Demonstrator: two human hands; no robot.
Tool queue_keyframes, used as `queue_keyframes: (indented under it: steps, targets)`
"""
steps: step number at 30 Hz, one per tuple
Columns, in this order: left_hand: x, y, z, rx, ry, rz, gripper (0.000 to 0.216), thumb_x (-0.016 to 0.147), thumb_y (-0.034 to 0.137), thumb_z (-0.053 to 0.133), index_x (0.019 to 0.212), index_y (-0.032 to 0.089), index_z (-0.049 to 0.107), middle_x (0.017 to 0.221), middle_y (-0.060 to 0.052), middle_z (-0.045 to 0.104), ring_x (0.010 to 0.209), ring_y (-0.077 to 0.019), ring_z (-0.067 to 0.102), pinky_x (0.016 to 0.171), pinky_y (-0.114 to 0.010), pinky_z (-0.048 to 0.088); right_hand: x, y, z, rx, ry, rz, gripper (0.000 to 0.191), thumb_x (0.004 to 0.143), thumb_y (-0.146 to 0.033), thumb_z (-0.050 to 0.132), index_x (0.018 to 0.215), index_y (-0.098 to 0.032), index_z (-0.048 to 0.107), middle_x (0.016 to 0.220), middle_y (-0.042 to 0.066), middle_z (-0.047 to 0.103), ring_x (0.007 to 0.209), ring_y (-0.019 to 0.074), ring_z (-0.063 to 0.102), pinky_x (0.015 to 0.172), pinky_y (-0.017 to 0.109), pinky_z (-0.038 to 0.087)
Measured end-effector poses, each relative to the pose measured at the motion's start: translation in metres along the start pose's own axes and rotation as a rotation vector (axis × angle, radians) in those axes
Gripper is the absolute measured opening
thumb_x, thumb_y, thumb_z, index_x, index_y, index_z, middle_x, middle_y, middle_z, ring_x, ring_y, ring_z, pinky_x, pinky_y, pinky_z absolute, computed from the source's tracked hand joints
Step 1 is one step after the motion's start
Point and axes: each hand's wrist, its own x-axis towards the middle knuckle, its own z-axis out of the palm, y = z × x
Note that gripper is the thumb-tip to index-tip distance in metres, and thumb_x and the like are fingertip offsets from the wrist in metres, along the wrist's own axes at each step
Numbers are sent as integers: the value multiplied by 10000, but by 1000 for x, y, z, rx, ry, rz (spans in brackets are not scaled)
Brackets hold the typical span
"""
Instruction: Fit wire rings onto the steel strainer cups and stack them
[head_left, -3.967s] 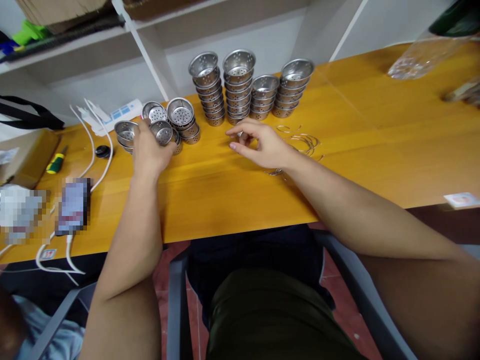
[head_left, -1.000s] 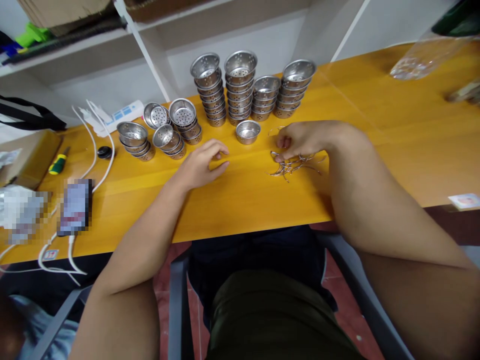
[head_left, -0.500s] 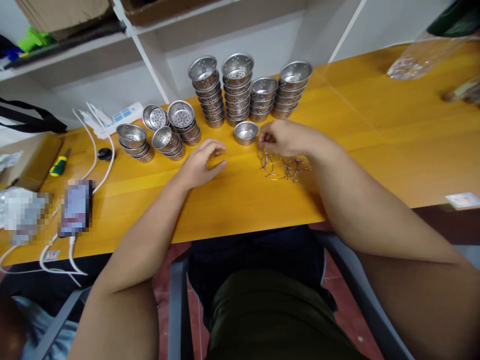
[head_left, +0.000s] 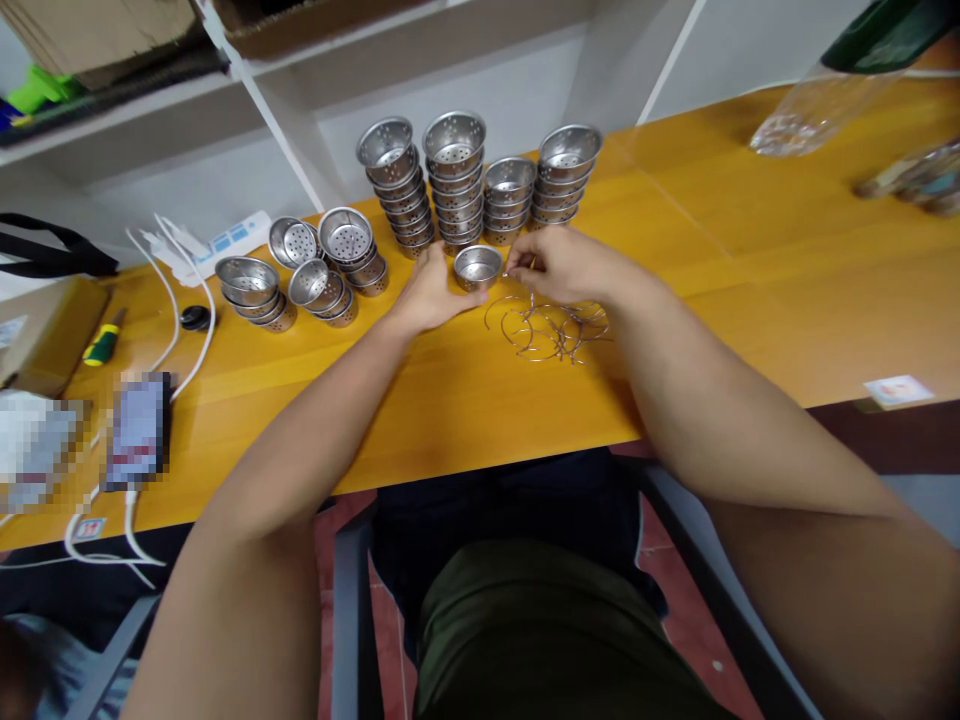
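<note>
A single small perforated steel cup point(head_left: 478, 266) stands on the yellow table point(head_left: 750, 270). My left hand point(head_left: 430, 291) rests against the cup's left side, fingers curled around it. My right hand point(head_left: 553, 262) is just right of the cup, fingertips pinched on a thin wire ring from the loose pile of wire rings point(head_left: 551, 328) lying under and in front of it.
Tall stacks of the same steel cups point(head_left: 457, 175) stand behind the hands, lower stacks point(head_left: 300, 270) to the left. White cables point(head_left: 180, 300), a screwdriver point(head_left: 99, 343), a phone point(head_left: 135, 430) and a cardboard box point(head_left: 41, 330) lie at the left. A clear plastic bag point(head_left: 814, 110) sits far right.
My left hand has slid forward from the bare table to the single cup. My right hand has dragged the wire rings left, close to the cup. The view has shifted slightly.
</note>
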Motion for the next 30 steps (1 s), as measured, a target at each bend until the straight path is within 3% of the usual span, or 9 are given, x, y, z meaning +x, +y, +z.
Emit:
queue_keyframes:
  steps: [4, 6, 9, 12, 17, 24, 27, 30]
  targets:
    - [23, -3, 18, 4, 35, -11, 793, 856, 304, 1235, 1480, 210, 755, 1522, -231, 823, 1546, -523, 800, 1410, -838, 622, -1, -3, -2, -16, -2, 14, 123, 1076, -373, 943, 1046, -259, 908, 1008, 109, 889, 968, 346, 816, 1005, 561, 685]
    - [21, 0, 13, -21, 38, 18, 752, 903, 251, 1189, 1499, 224, 731, 1501, -203, 822, 1513, -491, 819, 1392, -811, 647, 0, -3, -2, -28, 8, 18, 89, 1074, -345, 935, 1043, -263, 914, 1003, 110, 891, 996, 359, 823, 1021, 565, 683]
    - [1, 8, -5, -78, 48, 105, 866, 988, 272, 1137, 1681, 286, 618, 1641, -183, 762, 1590, -445, 808, 1385, -713, 687, 1, 1, 0, -29, 34, 7, 146, 1104, -419, 927, 1056, -282, 917, 967, 108, 880, 994, 362, 809, 1010, 556, 681]
    - [-32, 19, -26, -103, 63, 131, 960, 1023, 452, 1146, 1769, 330, 554, 1693, -172, 744, 1625, -433, 802, 1355, -647, 720, 1, 4, 1, -16, 45, 2, 239, 1123, -520, 920, 1075, -286, 914, 935, 108, 860, 977, 357, 790, 1000, 548, 668]
    - [-75, 31, -39, -112, 173, 121, 905, 1018, 681, 1126, 1707, 331, 655, 1650, -157, 764, 1558, -418, 840, 1313, -629, 758, 1, -1, 3, 6, 31, 2, 273, 1092, -539, 950, 1023, -282, 887, 964, 116, 882, 983, 360, 799, 980, 531, 641]
    - [-80, 35, -38, -124, 251, 133, 858, 1081, 620, 1075, 1729, 332, 592, 1569, -140, 808, 1453, -380, 883, 1245, -600, 784, 3, -5, 5, 23, 23, -13, 279, 1052, -520, 982, 927, -303, 858, 905, 97, 873, 994, 376, 828, 996, 548, 652]
    - [-81, 35, -38, -74, 257, 112, 953, 1080, 617, 1083, 1818, 362, 536, 1617, -151, 793, 1535, -407, 859, 1282, -620, 773, 1, -6, 2, 16, 26, -6, 273, 1048, -493, 1000, 938, -294, 849, 939, 107, 874, 996, 380, 822, 1004, 555, 650]
    - [-81, 30, -36, -88, 243, 109, 1037, 1077, 639, 1086, 1882, 404, 477, 1689, -158, 757, 1649, -423, 811, 1351, -614, 737, -2, -10, 0, -13, 40, 28, 226, 1129, -486, 929, 1062, -284, 854, 1024, 129, 893, 1005, 376, 809, 1023, 563, 657]
